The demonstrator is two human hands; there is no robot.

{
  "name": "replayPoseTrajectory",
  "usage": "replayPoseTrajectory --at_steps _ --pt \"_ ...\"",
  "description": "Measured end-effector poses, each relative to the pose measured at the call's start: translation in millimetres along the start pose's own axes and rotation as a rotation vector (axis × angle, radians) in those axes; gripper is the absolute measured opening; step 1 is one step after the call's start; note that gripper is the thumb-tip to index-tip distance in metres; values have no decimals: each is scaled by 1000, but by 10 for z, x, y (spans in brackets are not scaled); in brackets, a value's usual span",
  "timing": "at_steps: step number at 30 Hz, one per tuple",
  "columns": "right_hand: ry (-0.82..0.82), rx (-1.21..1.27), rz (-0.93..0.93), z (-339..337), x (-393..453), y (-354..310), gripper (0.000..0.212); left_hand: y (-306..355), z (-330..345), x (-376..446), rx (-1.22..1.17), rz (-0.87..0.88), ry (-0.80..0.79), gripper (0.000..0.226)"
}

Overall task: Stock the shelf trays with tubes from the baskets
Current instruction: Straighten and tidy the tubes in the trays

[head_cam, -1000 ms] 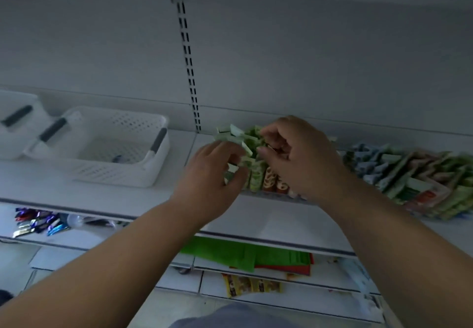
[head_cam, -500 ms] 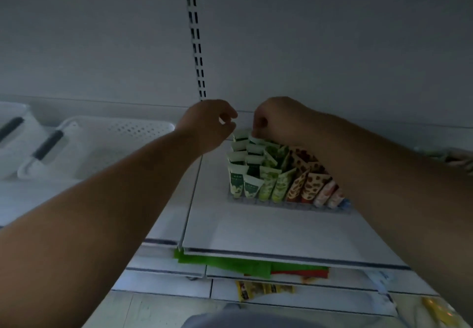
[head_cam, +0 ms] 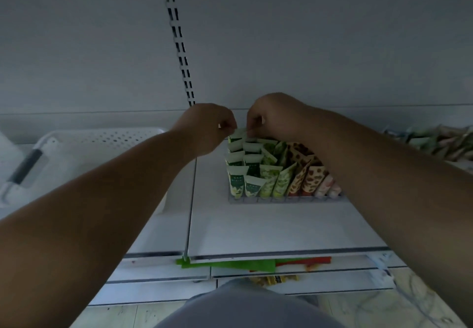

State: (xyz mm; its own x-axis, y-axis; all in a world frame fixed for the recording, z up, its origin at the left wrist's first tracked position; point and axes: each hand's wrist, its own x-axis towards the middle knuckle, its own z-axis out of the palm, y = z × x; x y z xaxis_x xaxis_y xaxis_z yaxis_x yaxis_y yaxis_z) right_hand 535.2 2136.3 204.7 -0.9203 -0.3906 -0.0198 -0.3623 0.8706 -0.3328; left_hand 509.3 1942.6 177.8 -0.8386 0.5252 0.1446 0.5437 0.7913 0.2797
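A clear shelf tray (head_cam: 281, 199) sits on the white shelf, packed with tubes standing cap-down in rows, their flat crimped ends up and leaning toward the back. At the tray's left are the green-and-white tubes (head_cam: 239, 179), next to them the light green tubes (head_cam: 279, 181), then the orange spotted tubes (head_cam: 307, 176), and the pale pink tubes (head_cam: 326, 187) at its right end. The rearmost green-and-white tube (head_cam: 236, 134) stands at the tray's back left corner. A white perforated basket (head_cam: 102, 146) with a grey handle rests well left of the tray.
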Motion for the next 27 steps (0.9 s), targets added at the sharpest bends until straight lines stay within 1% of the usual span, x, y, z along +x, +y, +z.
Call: replayPoseTrajectory --at_steps 2,4,6,9,11,14,20,23,27 --pt "39 33 26 -42 -65 82 15 5 17 1 -44 -27 -4 12" --pt "43 32 41 -85 -131 172 16 25 1 2 -141 -55 9 10" --pt "28 16 40 -99 -182 221 15 77 -34 30 -192 -27 -4 11" --pt "41 -12 16 -63 -186 201 15 190 -80 103 -154 51 -106 11" --pt "34 -31 18 -23 -159 176 15 224 -88 159 -150 46 -132 8" --pt "6 -29 49 0 -148 178 15 205 -70 198 -138 36 -133 5" --pt "11 -17 67 -19 -200 233 15 142 21 177 -114 33 -75 3" --pt "24 7 67 2 -213 232 11 155 42 178 -140 18 -60 4" --pt "48 15 66 37 -197 182 12 156 30 163 -178 25 -69 6"
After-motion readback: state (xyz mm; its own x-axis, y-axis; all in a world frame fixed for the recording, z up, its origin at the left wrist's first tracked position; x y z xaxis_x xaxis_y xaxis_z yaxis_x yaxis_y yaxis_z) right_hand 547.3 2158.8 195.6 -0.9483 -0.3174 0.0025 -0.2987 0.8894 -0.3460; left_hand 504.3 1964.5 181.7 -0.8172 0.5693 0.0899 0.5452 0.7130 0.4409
